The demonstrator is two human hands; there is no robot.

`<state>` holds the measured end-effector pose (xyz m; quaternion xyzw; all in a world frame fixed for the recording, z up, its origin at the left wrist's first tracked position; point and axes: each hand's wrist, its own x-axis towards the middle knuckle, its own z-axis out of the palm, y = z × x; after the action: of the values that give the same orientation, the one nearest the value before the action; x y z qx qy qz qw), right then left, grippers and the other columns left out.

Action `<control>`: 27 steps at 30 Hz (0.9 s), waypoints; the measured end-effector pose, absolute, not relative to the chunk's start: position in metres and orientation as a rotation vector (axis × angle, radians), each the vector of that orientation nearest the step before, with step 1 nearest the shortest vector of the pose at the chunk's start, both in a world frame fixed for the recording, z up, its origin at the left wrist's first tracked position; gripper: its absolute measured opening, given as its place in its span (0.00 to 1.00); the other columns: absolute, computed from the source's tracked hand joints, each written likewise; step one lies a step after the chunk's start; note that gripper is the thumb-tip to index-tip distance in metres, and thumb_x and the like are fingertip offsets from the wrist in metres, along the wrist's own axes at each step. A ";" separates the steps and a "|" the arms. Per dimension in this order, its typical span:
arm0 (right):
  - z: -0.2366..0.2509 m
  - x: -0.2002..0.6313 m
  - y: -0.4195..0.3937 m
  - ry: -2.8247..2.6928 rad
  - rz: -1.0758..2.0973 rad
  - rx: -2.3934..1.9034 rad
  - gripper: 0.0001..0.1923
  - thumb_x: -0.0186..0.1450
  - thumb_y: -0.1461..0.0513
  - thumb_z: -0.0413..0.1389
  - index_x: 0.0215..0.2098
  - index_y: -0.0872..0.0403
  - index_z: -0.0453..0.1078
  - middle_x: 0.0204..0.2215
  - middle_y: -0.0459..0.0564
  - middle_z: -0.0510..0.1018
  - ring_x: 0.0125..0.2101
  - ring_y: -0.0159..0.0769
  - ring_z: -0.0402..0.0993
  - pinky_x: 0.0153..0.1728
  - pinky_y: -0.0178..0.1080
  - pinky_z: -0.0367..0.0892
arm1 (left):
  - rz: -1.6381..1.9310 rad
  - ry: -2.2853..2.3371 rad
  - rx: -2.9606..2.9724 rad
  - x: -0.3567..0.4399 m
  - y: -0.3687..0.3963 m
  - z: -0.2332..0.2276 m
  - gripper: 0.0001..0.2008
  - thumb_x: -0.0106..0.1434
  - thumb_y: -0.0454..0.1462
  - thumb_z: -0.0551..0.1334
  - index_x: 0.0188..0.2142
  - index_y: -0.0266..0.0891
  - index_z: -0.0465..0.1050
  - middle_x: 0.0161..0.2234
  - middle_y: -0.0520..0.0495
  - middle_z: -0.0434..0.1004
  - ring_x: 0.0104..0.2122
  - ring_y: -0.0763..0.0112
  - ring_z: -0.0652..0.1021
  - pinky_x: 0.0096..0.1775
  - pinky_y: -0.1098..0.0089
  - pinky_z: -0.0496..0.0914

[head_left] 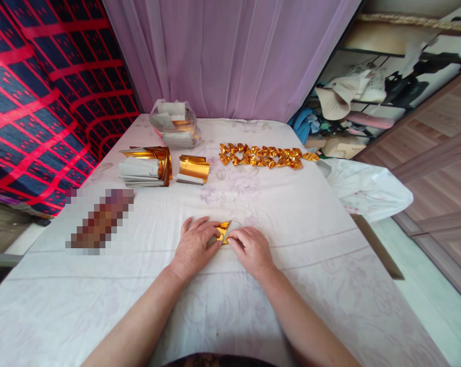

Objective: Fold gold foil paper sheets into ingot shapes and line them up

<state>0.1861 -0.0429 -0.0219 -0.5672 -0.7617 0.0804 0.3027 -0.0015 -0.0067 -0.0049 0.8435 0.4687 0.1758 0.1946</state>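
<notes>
A small sheet of gold foil paper (223, 232), partly folded with its pale back showing, lies on the cloth-covered table between my hands. My left hand (198, 242) rests on its left side, thumb and fingertips pressing the paper down. On the right, my right hand (252, 248) pinches the paper's edge with thumb and forefinger, the other fingers curled. Beyond them stand a large stack of gold and grey paper sheets (141, 172) and a smaller stack (193, 169). Folded gold foil pieces (266, 157) sit in two rows at the back right.
A clear plastic bag (174, 125) with more paper stacks is at the back left. A blurred-out object (100, 221) lies on the left. A white plastic bag (368, 188) hangs by the table's right edge. Shelves with shoes and a cap (333, 97) stand beyond.
</notes>
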 end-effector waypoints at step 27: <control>-0.023 0.179 -0.043 -1.940 0.165 -1.628 0.04 0.65 0.63 0.57 0.31 0.50 0.69 0.26 0.43 0.77 0.30 0.36 0.71 0.34 0.37 0.58 | 0.514 1.308 2.399 -0.001 -0.009 -0.006 0.07 0.63 0.41 0.63 0.41 0.47 0.73 0.52 0.52 0.77 0.58 0.55 0.68 0.60 0.45 0.51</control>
<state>0.1787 -0.0433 -0.0228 -0.6124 -0.7298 0.0619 0.2975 -0.0013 -0.0089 -0.0055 0.8489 0.4627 0.1818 0.1797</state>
